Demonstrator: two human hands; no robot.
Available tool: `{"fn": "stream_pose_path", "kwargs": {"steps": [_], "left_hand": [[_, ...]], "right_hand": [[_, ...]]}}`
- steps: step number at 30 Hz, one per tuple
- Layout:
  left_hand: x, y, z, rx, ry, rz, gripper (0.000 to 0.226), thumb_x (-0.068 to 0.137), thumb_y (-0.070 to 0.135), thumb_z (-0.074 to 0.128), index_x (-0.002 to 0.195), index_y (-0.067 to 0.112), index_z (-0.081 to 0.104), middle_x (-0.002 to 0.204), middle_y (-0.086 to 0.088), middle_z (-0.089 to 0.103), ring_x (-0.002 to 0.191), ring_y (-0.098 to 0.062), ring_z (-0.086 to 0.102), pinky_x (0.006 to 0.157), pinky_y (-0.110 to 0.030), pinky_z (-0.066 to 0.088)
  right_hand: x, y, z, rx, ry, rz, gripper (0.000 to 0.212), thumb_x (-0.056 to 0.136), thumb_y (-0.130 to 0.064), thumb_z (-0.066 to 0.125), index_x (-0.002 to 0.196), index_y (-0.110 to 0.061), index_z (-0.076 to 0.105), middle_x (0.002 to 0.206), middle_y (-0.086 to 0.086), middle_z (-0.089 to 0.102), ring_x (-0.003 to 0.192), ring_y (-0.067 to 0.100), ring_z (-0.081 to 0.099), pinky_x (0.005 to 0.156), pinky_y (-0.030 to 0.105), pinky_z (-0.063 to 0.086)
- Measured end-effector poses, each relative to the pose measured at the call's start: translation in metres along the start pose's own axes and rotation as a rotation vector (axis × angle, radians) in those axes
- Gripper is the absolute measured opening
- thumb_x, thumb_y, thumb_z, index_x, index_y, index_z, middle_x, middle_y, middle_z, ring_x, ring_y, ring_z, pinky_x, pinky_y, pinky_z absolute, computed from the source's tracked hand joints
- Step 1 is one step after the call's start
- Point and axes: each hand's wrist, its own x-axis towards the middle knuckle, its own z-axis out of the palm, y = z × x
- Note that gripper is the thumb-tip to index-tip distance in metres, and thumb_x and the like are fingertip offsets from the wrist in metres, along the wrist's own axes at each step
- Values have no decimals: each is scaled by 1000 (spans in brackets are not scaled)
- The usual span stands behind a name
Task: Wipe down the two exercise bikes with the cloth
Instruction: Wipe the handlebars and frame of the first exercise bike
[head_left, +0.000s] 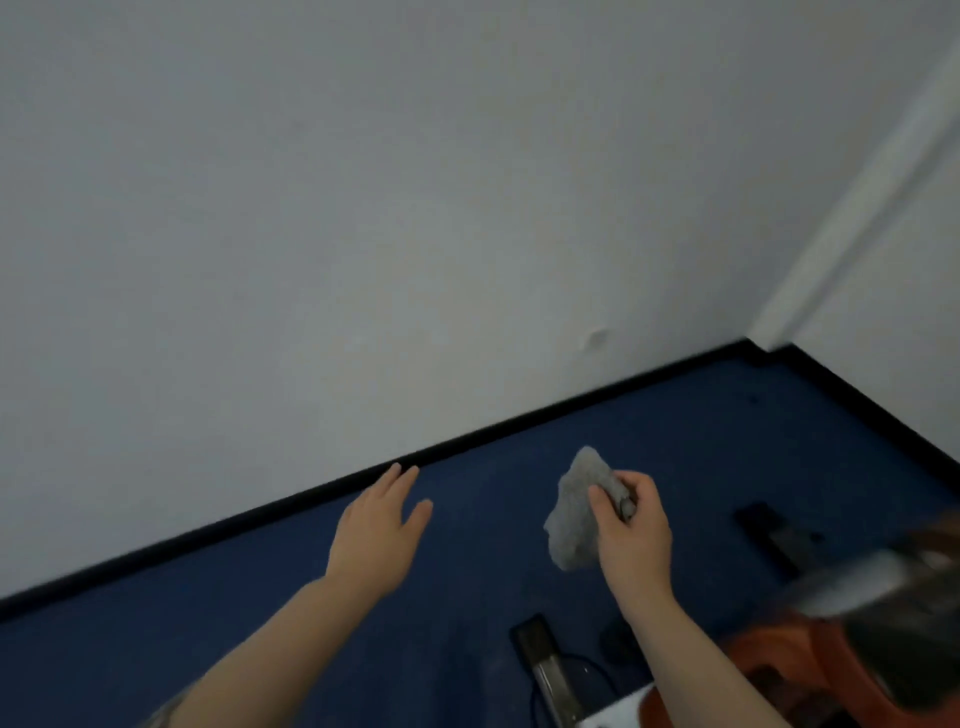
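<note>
Right hand (631, 525) fingers pinch grey cloth (576, 512); left hand (382, 525) fingers straight.

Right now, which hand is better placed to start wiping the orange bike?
The right hand. It already grips the cloth and is nearer the bike. The left hand is open and farther away.

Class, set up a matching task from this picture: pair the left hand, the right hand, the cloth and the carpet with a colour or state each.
Column one:
1. left hand
2. right hand
3. cloth
4. carpet

Column two:
A. dark blue
B. pale grey, bunched up
C. open, holding nothing
D. gripping the cloth

Pairs: 1-C, 2-D, 3-B, 4-A
</note>
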Motion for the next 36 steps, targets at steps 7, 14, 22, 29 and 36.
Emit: {"fn": "stream_pose_path", "kwargs": {"steps": [7, 14, 22, 29, 36], "left_hand": [[109, 102, 43, -79, -259, 368, 57, 97, 47, 42, 149, 31, 27, 159, 9, 19, 145, -11, 21, 119, -32, 18], [217, 204, 57, -10, -307, 583, 55, 97, 41, 45, 148, 25, 33, 159, 4, 24, 144, -12, 25, 115, -24, 16], [299, 343, 88, -142, -493, 830, 54, 97, 40, 46, 148, 27, 32, 159, 7, 23, 145, -9, 22, 119, -30, 19], [368, 450, 123, -90, -683, 1118, 55, 98, 44, 42, 149, 31, 27, 159, 11, 18, 146, -10, 18, 119, -33, 19], [379, 527, 155, -125, -855, 1287, 55, 98, 44, 42, 149, 32, 28, 159, 11, 17, 146, -10, 18, 119, -31, 17]], "right_hand": [[67, 15, -46, -12, 413, 100, 11, 91, -25, 62, 89, -33, 54, 87, -13, 61, 77, 2, 59, 56, 17, 41], [155, 11, -76, 19, 625, 149, 15, 90, -24, 63, 88, -35, 53, 86, -15, 61, 77, -8, 57, 59, 17, 39], [235, -9, -122, 4, 850, 140, 13, 90, -25, 64, 89, -34, 54, 87, -12, 63, 78, -3, 59, 63, 23, 48], [280, -23, -159, -40, 1264, 188, 15, 89, -24, 64, 91, -35, 55, 88, -15, 63, 81, 2, 60, 62, 20, 44], [289, -37, -180, -135, 1515, 249, 15, 89, -26, 63, 90, -38, 54, 88, -14, 62, 76, -3, 59, 59, 21, 42]]}}
